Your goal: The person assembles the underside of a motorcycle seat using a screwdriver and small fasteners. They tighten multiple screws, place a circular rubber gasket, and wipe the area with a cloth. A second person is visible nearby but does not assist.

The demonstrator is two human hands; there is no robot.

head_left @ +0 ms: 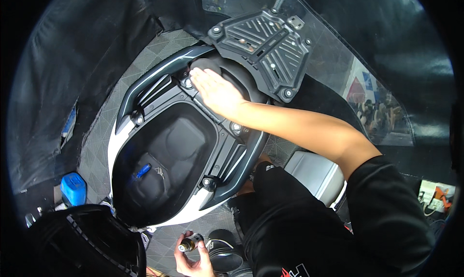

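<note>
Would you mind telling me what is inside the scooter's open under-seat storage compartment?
Inside the storage compartment lies a small blue tool-like object on the moulded black floor. The lower end, near the raised seat, is in deep shadow, so anything there cannot be seen.

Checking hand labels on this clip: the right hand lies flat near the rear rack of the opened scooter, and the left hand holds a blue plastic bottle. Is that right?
Not quite. In the head view the left hand holds a small brownish bottle with a metal cap, not a blue plastic one. The rest stands: the right hand lies flat by the rear rack of the opened scooter.
</note>
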